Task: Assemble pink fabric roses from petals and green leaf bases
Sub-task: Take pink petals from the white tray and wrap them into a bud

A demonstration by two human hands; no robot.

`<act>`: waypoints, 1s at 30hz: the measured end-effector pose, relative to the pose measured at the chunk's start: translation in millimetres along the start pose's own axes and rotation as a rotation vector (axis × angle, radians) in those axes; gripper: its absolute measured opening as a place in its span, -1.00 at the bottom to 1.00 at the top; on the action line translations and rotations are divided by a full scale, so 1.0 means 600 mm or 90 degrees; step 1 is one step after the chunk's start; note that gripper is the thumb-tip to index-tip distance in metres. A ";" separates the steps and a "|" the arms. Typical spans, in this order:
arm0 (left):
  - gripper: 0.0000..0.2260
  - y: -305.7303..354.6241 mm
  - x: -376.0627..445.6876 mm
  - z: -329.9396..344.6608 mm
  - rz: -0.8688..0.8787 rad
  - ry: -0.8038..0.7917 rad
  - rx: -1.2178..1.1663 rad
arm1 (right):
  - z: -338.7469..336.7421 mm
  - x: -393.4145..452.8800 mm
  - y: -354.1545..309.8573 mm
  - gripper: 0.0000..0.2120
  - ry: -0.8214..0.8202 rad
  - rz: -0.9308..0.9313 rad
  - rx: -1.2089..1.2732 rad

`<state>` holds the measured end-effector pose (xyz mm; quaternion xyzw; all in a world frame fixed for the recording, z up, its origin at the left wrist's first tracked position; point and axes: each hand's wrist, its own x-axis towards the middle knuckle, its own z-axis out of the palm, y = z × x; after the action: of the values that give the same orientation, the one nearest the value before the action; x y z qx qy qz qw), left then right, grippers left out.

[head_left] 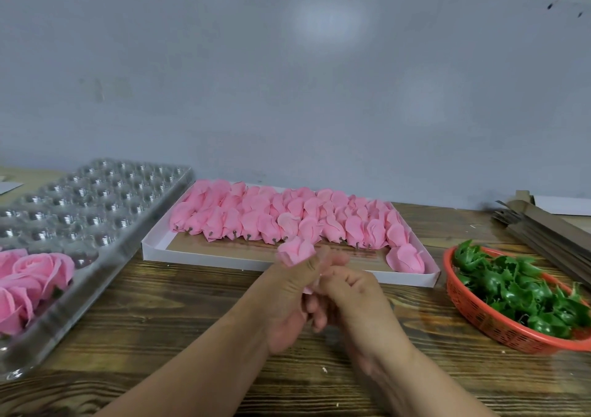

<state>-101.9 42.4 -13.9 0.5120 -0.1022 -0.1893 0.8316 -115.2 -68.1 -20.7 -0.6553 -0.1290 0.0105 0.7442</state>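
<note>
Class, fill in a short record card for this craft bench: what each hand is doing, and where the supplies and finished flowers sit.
Left hand: grips pink fabric rosebud
Right hand: fingers curled at the bud's base
Petal supply: white shallow cardboard tray, centre
Leaf bases: green plastic leaves in red mesh basket, right
Finished roses: clear plastic cavity tray, left
</note>
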 end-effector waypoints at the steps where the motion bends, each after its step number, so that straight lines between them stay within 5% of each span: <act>1: -0.56 0.002 -0.001 -0.004 -0.004 -0.018 0.003 | 0.000 -0.001 -0.002 -0.79 -0.023 0.037 0.032; 7: -0.47 0.005 -0.001 -0.015 -0.004 -0.103 0.016 | -0.004 0.001 -0.007 -0.88 -0.040 0.142 0.162; 15: -0.61 -0.003 0.008 -0.006 0.012 0.002 -0.020 | 0.011 -0.007 0.004 -0.97 0.059 -0.049 -0.044; 30: -0.71 -0.006 0.008 -0.008 -0.017 0.008 -0.010 | 0.016 -0.006 0.004 -0.89 0.090 -0.012 -0.021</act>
<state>-96.7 42.9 -19.5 0.5083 -0.0888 -0.1981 0.8334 -120.4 -59.4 -22.7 -0.6656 -0.0819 -0.0450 0.7404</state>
